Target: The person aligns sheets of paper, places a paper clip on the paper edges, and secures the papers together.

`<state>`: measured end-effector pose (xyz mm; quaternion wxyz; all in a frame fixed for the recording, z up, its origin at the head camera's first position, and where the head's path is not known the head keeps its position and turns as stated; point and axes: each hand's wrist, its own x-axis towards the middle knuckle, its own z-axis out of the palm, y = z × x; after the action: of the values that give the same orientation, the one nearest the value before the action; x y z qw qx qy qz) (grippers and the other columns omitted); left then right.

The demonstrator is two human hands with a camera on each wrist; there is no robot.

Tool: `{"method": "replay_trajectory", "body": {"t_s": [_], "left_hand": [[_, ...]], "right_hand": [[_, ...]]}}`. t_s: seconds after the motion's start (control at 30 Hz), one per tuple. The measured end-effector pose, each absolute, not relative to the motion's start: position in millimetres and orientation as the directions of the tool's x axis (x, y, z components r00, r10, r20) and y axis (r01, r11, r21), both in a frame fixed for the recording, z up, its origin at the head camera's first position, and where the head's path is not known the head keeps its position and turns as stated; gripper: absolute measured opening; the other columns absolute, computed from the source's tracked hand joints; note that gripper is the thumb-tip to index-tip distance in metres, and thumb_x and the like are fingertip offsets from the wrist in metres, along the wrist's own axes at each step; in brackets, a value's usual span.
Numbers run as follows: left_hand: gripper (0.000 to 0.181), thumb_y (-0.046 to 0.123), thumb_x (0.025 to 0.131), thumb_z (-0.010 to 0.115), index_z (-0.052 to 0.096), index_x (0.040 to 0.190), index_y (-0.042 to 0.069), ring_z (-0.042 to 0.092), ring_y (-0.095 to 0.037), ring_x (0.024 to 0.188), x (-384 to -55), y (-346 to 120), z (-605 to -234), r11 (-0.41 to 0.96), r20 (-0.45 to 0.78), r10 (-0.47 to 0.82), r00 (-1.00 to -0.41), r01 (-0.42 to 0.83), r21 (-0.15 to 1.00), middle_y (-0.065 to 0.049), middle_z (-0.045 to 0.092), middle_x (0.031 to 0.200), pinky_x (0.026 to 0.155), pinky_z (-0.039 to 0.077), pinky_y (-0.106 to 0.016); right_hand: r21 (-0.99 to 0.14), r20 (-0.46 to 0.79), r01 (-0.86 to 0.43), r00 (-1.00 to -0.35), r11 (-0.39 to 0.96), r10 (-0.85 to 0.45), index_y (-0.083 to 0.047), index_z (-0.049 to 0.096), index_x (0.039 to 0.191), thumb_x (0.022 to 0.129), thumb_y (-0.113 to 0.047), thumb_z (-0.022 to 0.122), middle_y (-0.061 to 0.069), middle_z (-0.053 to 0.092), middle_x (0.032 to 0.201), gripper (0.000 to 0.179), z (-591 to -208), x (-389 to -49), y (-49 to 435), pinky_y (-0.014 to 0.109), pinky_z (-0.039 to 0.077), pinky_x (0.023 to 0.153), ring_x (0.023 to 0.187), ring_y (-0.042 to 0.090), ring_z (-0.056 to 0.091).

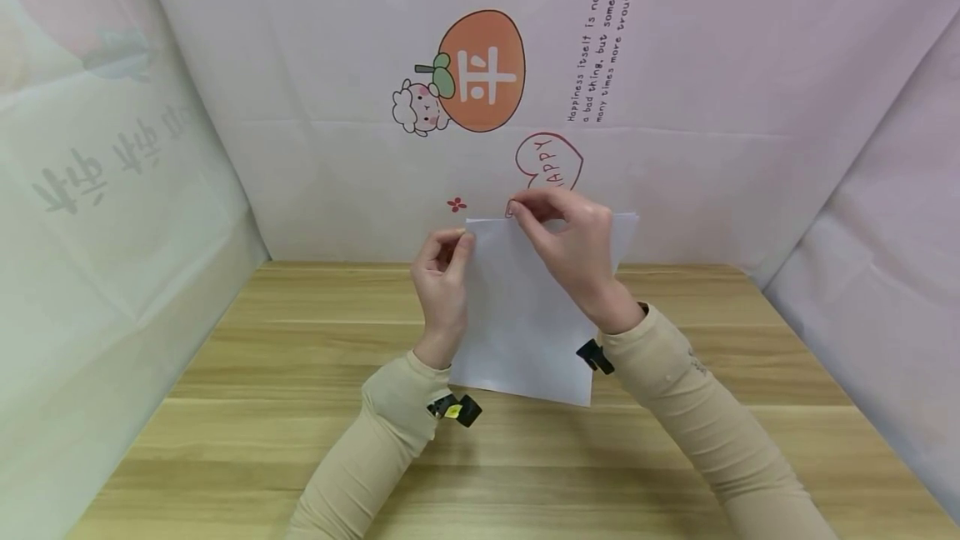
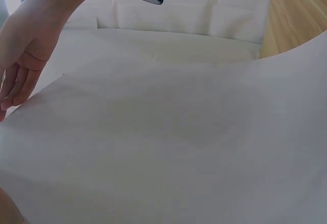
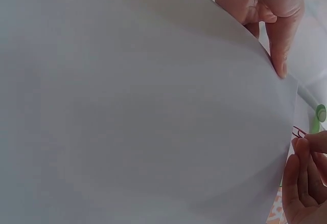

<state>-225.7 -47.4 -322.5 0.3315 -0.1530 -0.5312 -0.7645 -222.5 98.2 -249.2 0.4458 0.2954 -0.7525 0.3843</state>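
Observation:
Upright above the table, white paper [image 1: 517, 307] shows doubled edges along its top, like stacked sheets. My left hand [image 1: 442, 286] pinches its left edge near the upper corner, thumb in front. A small red paper clip [image 3: 298, 132] is pinched between the thumb and fingers of my right hand [image 1: 573, 244], right at the paper's top edge. In the right wrist view, the left hand [image 3: 265, 9] grips the far edge while the right hand [image 3: 306, 178] appears at the right side. The paper fills most of the left wrist view, with the right hand [image 2: 30, 55] at upper left.
A wood-grain table [image 1: 337, 340] lies beneath both arms. Behind it hangs a white printed cloth [image 1: 337, 165] with orange fruit drawings and lettering; similar cloth walls [image 1: 112, 273] stand on both sides. Black wrist cameras [image 1: 468, 411] are strapped to both forearms.

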Motion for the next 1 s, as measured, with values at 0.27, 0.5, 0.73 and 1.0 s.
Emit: {"method": "replay_trajectory", "body": {"t_s": [0.27, 0.5, 0.73, 1.0], "left_hand": [[0.025, 0.017, 0.089, 0.067, 0.062, 0.096, -0.007, 0.051, -0.013, 0.077, -225.0, -46.0, -322.3, -0.208, 0.587, -0.327, -0.741, 0.662, 0.72, 0.004, 0.06, 0.085, 0.069, 0.042, -0.021], [0.025, 0.015, 0.088, 0.067, 0.062, 0.095, -0.008, 0.052, -0.013, 0.077, -225.8, -44.4, -322.6, -0.219, 0.588, -0.329, -0.739, 0.666, 0.713, 0.004, 0.061, 0.085, 0.068, 0.042, -0.021], [0.025, 0.016, 0.088, 0.067, 0.062, 0.095, -0.008, 0.052, -0.013, 0.077, -226.2, -43.4, -323.5, -0.216, 0.589, -0.329, -0.739, 0.665, 0.714, 0.002, 0.061, 0.086, 0.07, 0.043, -0.021], [0.026, 0.018, 0.088, 0.068, 0.063, 0.095, -0.007, 0.053, -0.013, 0.078, -226.7, -43.0, -323.2, -0.209, 0.588, -0.335, -0.736, 0.667, 0.715, 0.003, 0.062, 0.086, 0.071, 0.044, -0.021]], "right_hand": [[-0.317, 0.89, -0.772, -0.443, 0.551, -0.11, -0.006, 0.073, 0.09, 0.086, -0.017, 0.07, 0.004, 0.072, 0.082, 0.013, -250.4, -221.4, 95.7, 0.024, 0.053, 0.065, 0.067, 0.011, 0.064], [-0.308, 0.895, -0.779, -0.432, 0.546, -0.111, -0.006, 0.073, 0.089, 0.086, -0.015, 0.07, 0.004, 0.072, 0.08, 0.011, -251.4, -222.7, 93.6, 0.025, 0.052, 0.063, 0.065, 0.011, 0.063], [-0.291, 0.898, -0.781, -0.422, 0.553, -0.122, -0.007, 0.073, 0.089, 0.086, -0.015, 0.069, 0.004, 0.072, 0.079, 0.01, -252.9, -222.0, 93.4, 0.023, 0.05, 0.064, 0.065, 0.01, 0.062], [-0.282, 0.91, -0.798, -0.398, 0.533, -0.115, -0.007, 0.074, 0.088, 0.084, -0.016, 0.071, 0.003, 0.072, 0.079, 0.009, -253.6, -222.7, 91.4, 0.026, 0.05, 0.063, 0.066, 0.011, 0.063]]}}
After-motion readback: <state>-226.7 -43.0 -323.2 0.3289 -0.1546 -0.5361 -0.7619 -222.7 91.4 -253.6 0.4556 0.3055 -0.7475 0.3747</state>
